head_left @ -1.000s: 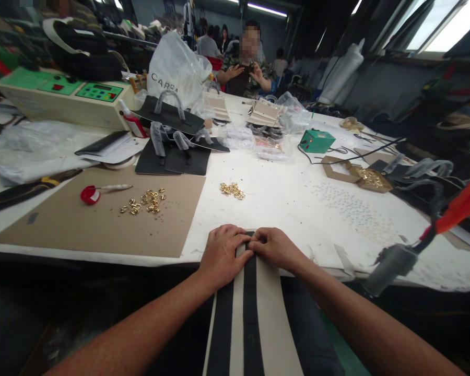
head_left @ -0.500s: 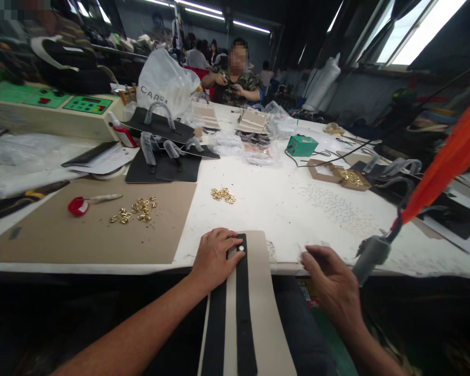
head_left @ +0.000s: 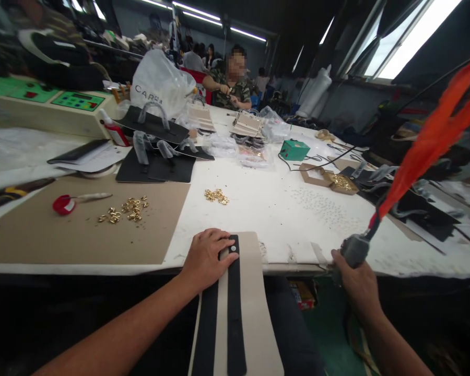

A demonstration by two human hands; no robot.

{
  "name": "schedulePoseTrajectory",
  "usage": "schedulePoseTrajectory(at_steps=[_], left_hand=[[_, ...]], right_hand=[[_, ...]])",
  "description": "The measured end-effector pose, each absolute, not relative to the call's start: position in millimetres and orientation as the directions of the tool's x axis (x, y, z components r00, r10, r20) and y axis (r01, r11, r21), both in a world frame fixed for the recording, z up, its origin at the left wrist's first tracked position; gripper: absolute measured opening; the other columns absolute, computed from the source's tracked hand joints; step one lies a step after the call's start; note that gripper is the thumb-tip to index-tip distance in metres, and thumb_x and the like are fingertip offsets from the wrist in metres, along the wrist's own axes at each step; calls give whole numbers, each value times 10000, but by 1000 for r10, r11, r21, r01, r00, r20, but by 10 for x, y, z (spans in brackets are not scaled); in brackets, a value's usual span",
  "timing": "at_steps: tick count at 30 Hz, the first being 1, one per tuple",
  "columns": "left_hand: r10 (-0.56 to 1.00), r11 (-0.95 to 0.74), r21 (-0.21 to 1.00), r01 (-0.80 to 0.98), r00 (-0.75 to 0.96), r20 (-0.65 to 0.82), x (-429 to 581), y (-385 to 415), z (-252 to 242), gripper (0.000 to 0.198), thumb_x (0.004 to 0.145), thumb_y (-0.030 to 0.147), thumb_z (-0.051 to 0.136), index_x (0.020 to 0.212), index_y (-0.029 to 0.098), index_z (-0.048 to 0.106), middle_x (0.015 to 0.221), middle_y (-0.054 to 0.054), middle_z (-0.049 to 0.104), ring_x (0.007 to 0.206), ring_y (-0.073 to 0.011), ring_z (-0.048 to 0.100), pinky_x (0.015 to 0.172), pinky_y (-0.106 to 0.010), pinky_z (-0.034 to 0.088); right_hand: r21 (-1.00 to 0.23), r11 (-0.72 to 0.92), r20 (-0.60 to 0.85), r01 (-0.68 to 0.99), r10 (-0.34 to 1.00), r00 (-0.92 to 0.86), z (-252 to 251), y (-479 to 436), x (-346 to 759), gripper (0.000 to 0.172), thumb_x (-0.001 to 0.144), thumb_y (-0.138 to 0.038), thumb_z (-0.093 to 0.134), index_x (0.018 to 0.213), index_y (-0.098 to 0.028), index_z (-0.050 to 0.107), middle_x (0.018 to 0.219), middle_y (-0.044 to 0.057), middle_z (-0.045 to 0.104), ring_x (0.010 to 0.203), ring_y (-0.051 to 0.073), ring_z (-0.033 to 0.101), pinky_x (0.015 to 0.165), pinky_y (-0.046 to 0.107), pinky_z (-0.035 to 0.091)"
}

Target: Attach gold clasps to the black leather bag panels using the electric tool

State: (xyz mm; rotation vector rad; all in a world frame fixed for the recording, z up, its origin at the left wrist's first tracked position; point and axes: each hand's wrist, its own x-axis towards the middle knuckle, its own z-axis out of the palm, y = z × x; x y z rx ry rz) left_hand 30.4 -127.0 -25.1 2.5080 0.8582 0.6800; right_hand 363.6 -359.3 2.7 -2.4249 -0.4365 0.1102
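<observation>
Left hand (head_left: 207, 256) on the strapped panel (head_left: 254, 308), right hand (head_left: 358, 284) around a grey tool (head_left: 354, 250)

The beige panel lay with its far end on the near edge of the white table (head_left: 258, 214), and the rest ran down toward the person until it left the view. Two black straps lay lengthwise along it. On the right-hand strap (head_left: 235, 313), close to its far end, sat a small pale stud (head_left: 233, 248).

The left hand rested palm down over the panel's far left part, its thumb and fingers apart and the tips reaching onto the strap just beside the stud. The right hand, well off to the right, was closed around the lower part of the grey tool, which hung in front of the table edge from an orange-wrapped cord (head_left: 426, 136).

Beyond the left hand was a small heap of gold-coloured pieces (head_left: 216, 196). To the left, a brown board (head_left: 152, 243) carried more gold-coloured rings (head_left: 133, 210) and a red container (head_left: 63, 205) with a slim pale tool (head_left: 92, 197) beside it. Farther right stood a green box (head_left: 294, 150) and, nearer, a carton (head_left: 342, 184) of gold-coloured parts. Across the table sat a person in a camouflage top (head_left: 243, 93), both hands raised near the chest, too small to tell what they held.
</observation>
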Motion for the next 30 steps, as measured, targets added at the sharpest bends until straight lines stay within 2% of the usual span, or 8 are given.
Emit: schedulePoseTrajectory(at_steps=[3,5,7,10,13,16,21,30], left_hand=[[653,-725,525,446,686,320,306,-1279,-267,299,849,362,816,1141,302,783,1301,-18,744,1257,-304,602,1063,-532,433],[657,-724,525,448,679,327,312,-1280,-279,307,843,366,825,1140,302,782,1297,-17,745,1259,-306,598,1059,-533,430],[659,-724,523,451,675,331,319,-1281,-287,314,844,371,826,1146,299,779,1291,-21,746,1259,-306,595,1057,-530,428],[658,-725,523,449,677,330,323,-1283,-293,328,842,371,833,1156,300,771,1281,-25,745,1260,-304,592,1060,-525,421],[659,-721,533,444,677,327,318,-1287,-294,323,837,372,840,1144,301,767,1280,-15,743,1269,-298,588,1068,-522,417],[657,-716,549,431,682,322,310,-1290,-290,313,850,380,827,1146,302,762,1291,-8,736,1277,-291,582,1080,-521,413],[661,-706,568,424,683,311,310,-1291,-273,294,863,382,811,1138,295,757,1274,-4,738,1272,-285,581,1073,-522,413],[660,-701,577,418,686,305,306,-1285,-275,274,874,385,790,1132,299,757,1294,-18,729,1292,-299,566,1099,-527,397]], right_hand=[[-833,-506,-34,224,451,892,165,-3352,3237,516,765,-672,749,855,-165,727,862,114,735,854,333,695,774,443,534],[-975,-191,-19,111,576,817,272,-3108,2880,473,777,-621,800,944,-192,691,872,67,710,802,277,702,701,388,555],[-987,152,70,-49,690,721,374,-2803,2524,458,811,-588,811,1059,-243,640,894,16,675,785,234,709,701,372,577],[-910,368,192,-193,785,589,479,-2341,2109,407,869,-554,792,1097,-262,626,829,-25,637,701,163,669,733,358,592],[-890,401,216,-217,790,573,479,-2018,1888,342,868,-462,825,1040,-251,618,693,-70,577,533,103,557,586,270,543],[-922,359,208,-145,776,595,403,-1864,1818,367,814,-415,879,974,-237,602,613,-81,552,486,116,538,482,244,495],[-957,287,209,-37,774,598,282,-1789,1802,379,792,-458,882,862,-219,596,588,-60,577,473,137,563,458,265,508],[-961,277,240,24,784,572,195,-1760,1790,350,814,-458,862,824,-211,613,580,-50,591,467,140,573,473,279,515]])
